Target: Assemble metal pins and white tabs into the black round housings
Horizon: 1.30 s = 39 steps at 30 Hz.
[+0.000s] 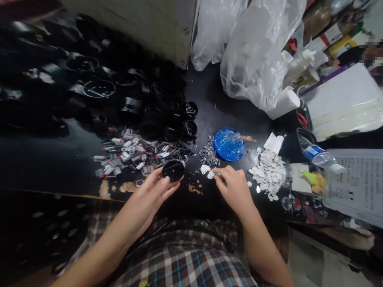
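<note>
holding blk pc [173, 171] in l hand [157, 186], r hand [235, 186] apart

A dark, scuffed tabletop [206, 85] is holding black round parts [190, 128] at far left; nearer, red-banded cylinders [131, 151] are lying heaped. Grey slivers [209, 154] are lying beside a blue lid [219, 154], white plates [271, 172] at right.

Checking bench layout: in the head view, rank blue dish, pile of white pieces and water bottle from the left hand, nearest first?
From the left hand:
1. Blue dish, right and slightly forward, mid-table.
2. Pile of white pieces, further right, past the right hand.
3. Water bottle, far right.
</note>
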Tool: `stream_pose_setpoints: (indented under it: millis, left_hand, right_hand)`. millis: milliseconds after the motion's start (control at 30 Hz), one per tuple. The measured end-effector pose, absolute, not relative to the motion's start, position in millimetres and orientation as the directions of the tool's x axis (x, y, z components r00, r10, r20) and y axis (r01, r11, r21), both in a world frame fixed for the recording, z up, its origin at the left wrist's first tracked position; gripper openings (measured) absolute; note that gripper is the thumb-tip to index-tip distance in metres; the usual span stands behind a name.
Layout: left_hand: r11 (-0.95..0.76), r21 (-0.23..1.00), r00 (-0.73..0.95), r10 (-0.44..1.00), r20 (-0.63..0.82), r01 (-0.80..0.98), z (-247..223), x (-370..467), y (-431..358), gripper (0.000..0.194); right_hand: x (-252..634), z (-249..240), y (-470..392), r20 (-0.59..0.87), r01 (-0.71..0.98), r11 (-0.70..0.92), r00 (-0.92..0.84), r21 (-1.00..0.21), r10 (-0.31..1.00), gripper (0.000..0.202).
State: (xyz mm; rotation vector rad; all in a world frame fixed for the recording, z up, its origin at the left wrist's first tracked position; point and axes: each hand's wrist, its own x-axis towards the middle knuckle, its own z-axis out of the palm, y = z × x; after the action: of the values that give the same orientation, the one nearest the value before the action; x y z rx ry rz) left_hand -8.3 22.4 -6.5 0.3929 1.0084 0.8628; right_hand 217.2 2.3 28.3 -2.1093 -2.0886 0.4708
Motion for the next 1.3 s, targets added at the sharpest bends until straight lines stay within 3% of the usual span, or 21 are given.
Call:
stream_pose_setpoints:
  millis: [333,433,600,733,900,1067,1300]
  left_hand:
    - [0.624,0.646,0.258,0.776,-0.575,-0.440,-6.9,-11.8,10.9,0.038]
    - [0.613,0.629,0.304,0.787,-0.536,-0.478,-4.5,-12.7,3.3,0.034]
    - [0.566,0.554,0.299,0.812,-0.501,-0.610,3.5,-9.5,-1.3,0.027]
    - [0.570,0.501,0.276,0.793,-0.543,-0.652,6.9,-14.8,5.2,0.019]
    - [0.602,0.449,0.303,0.761,-0.574,-0.660,8.1,-22.4,10.4,0.016]
    - [0.612,0.409,0.267,0.721,-0.639,-0.677,7.3,-19.8,11.6,0.018]
    - [0.596,0.598,0.228,0.784,-0.578,-0.536,3.5,-16.0,5.8,0.033]
  right_hand:
    - [204.2,23.6,16.9,-0.061,0.975,-0.030,0.017,-0.220,0.998,0.014]
    - [193.6,29.0,16.5,-0.056,0.935,-0.053,0.035,-0.349,0.998,0.011]
    - [159.3,36.1,18.0,-0.087,0.780,0.014,-0.087,-0.625,0.992,0.009]
    - [143.3,35.1,17.6,0.008,0.688,0.104,-0.141,-0.718,0.990,0.005]
    - [147.3,37.1,15.0,0.164,0.695,0.344,-0.314,-0.631,0.935,0.010]
    - [149.1,38.2,13.1,0.206,0.745,0.430,-0.380,-0.510,0.902,0.009]
    - [144.8,33.5,11.9,0.234,0.735,0.451,-0.386,-0.507,0.892,0.009]
